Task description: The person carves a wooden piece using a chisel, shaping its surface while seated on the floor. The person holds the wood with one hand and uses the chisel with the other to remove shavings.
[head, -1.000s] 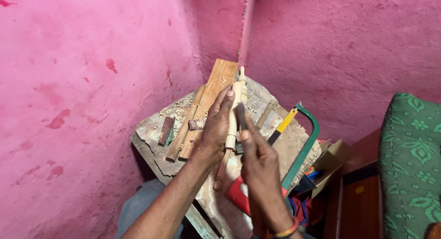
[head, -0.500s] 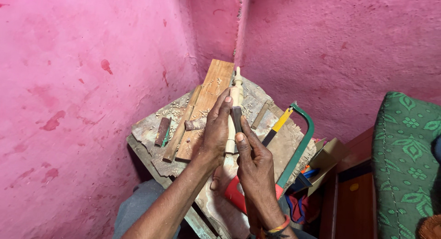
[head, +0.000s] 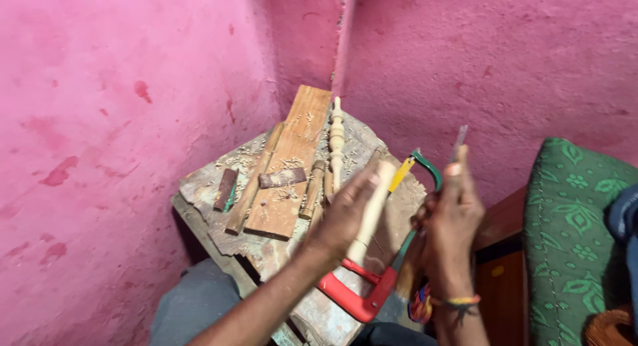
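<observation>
My left hand is closed around a pale, smooth wooden rod and holds it tilted above the small wooden table. Off to the right, my right hand is raised and grips a thin grey metal tool that points upward. A turned pale wooden spindle lies on the table beyond my left hand, beside a long brown plank. Below my hands lies a hacksaw with a red handle and a green frame.
Short brown sticks, a small dark block and wood shavings cover the table. Pink walls meet in a corner behind it. A green patterned cushion and a brown wooden piece of furniture stand at the right.
My hands were together over the spindle on the table. They have now drawn apart: the right hand moved right and up with the thin tool, and the left holds the rod nearer me.
</observation>
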